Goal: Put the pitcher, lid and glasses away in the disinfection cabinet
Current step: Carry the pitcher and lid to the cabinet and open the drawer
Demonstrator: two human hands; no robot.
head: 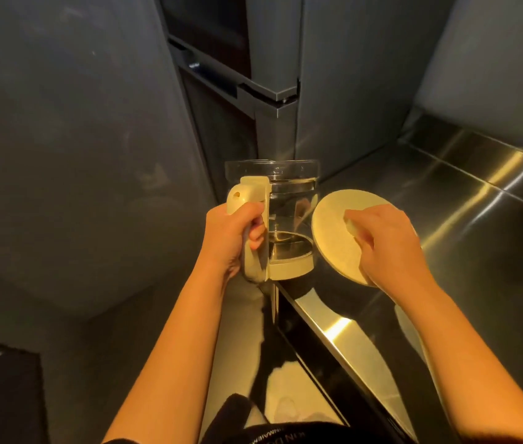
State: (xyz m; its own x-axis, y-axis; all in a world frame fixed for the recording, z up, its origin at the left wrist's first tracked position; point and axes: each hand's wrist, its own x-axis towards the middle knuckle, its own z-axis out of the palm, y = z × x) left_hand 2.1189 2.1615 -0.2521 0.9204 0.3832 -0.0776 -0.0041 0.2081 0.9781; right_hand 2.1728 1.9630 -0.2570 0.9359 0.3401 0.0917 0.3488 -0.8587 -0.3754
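Entry 1. White printed lettering point(269, 439) on a black garment point(324, 432), bottom centre of the frame, at the very lower edge.
- Form: two short lines of capital letters, which stood upside down in the head view and were cut off by the frame edge.
- Legibility: partial only. One line read roughly as "KUN D"; the other read roughly as "NMAIEM".
- Neither line could be read whole, and no word or brand could be told from them.

No further entries: nothing else in the frame carried readable text, numbers or signs.
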